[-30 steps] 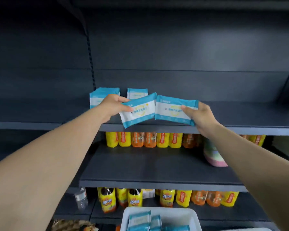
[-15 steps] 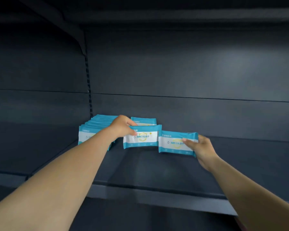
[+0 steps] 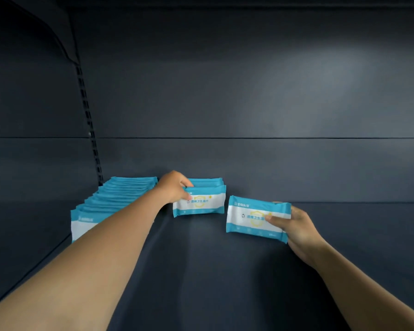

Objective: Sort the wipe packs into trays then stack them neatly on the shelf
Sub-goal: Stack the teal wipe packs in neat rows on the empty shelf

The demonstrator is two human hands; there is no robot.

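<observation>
My left hand grips the top left corner of a blue and white wipe pack that stands upright on the dark shelf, in front of another upright pack at the back. My right hand holds a second wipe pack by its right end, upright and slightly tilted, just right of the first. A long row of several upright packs runs front to back along the shelf's left side, partly hidden by my left forearm.
The shelf's dark back panel rises behind the packs. A slotted upright post stands at the back left. Bare shelf surface stretches to the right and toward me.
The view rose from the lower shelves and tray to this shelf. Both hands moved forward and down; the left pack now stands on the shelf at the back, the right pack is lower and nearer.
</observation>
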